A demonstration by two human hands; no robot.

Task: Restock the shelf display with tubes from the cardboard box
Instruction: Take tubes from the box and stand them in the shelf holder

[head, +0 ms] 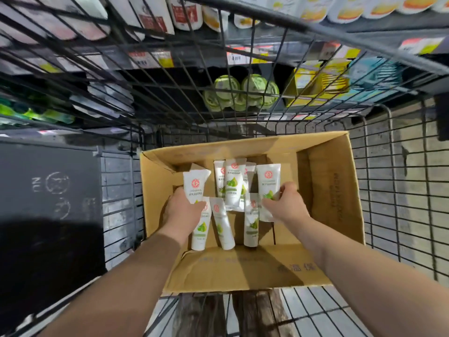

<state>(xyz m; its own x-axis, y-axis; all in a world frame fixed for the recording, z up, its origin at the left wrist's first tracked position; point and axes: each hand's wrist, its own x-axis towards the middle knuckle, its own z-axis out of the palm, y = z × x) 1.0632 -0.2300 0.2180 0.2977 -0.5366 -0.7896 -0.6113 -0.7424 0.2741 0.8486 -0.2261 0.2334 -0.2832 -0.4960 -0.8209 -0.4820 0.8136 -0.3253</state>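
Two hands (181, 212) (288, 206), one tube (194, 183) (268, 181) each

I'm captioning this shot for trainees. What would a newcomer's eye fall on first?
The white tubes in the open cardboard box at centre stand out, bright against the brown card. Both hands are in the box: the left hand grips the left tube, the right hand the right tube. The box sits in a black wire cart, with green jars behind its mesh.
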